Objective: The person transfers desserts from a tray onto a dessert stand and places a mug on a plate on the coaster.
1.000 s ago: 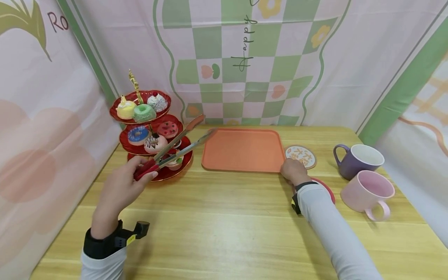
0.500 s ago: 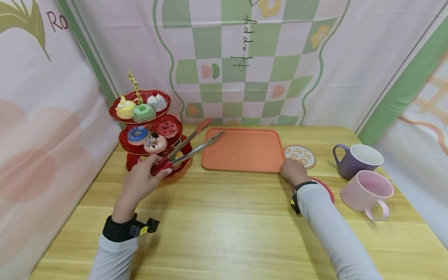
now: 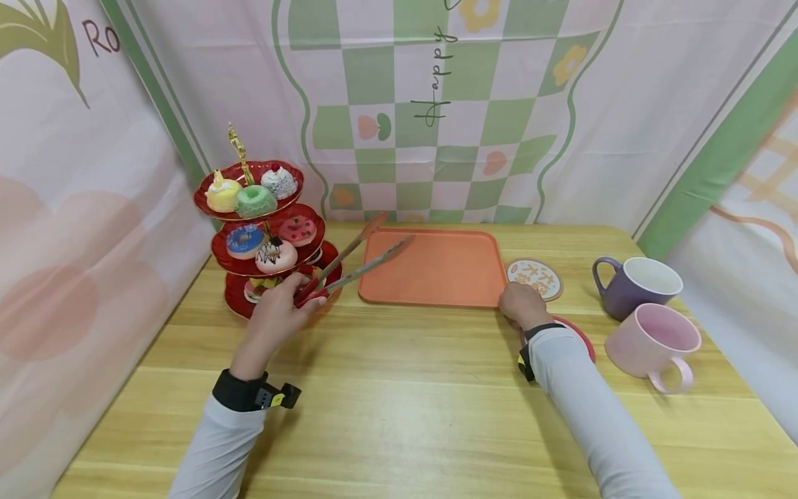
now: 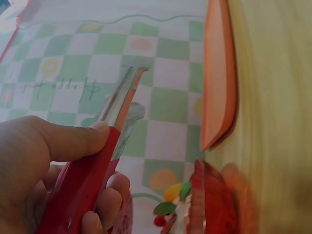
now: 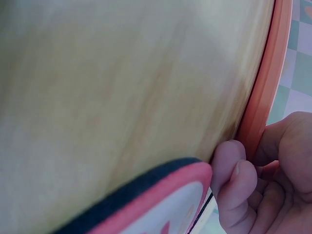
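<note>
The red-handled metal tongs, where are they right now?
In the head view, the red-handled metal tongs are gripped by the left hand, tips over the orange plastic tray, beside the red three-tier stand.

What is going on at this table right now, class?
A person sits at a wooden table. The left hand grips red-handled tongs, their open tips over the near left part of an orange tray, beside a red three-tier stand of toy donuts and cakes. The right hand rests curled against the tray's near right corner, by two coasters. Two mugs stand to the right.
</note>
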`<control>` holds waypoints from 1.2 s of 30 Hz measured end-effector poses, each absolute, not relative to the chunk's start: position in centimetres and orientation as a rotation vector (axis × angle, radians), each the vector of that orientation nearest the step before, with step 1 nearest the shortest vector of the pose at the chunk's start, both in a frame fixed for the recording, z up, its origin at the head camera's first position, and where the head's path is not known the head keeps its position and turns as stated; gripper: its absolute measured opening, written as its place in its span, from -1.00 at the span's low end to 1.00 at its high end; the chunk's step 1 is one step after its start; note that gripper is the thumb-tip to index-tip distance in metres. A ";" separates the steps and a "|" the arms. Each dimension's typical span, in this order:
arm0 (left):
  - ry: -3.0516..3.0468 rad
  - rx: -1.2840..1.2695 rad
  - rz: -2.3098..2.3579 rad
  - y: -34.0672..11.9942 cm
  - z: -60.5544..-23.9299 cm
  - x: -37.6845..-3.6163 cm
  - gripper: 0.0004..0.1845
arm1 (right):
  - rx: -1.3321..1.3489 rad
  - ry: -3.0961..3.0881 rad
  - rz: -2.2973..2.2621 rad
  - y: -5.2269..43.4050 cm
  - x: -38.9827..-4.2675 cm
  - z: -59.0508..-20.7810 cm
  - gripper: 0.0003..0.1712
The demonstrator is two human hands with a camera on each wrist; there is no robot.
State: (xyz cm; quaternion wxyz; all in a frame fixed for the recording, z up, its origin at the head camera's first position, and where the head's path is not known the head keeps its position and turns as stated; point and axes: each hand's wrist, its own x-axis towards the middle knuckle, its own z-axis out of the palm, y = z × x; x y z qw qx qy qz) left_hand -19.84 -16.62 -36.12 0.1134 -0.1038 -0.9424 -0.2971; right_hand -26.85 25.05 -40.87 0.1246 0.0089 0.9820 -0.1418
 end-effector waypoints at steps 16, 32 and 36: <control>-2.754 -0.344 -0.908 -13.6 -38.6 -22.6 -0.66 | 0.050 2.848 -0.407 25.3 -27.2 -41.3 -0.67; -2.828 -0.331 -0.951 -10.4 -40.6 -26.1 -0.67 | 0.073 2.843 -0.425 24.9 -26.7 -40.4 -0.66; -2.873 -0.331 -0.931 -9.6 -41.0 -26.7 -0.72 | 0.072 2.846 -0.411 24.8 -26.6 -40.3 -0.67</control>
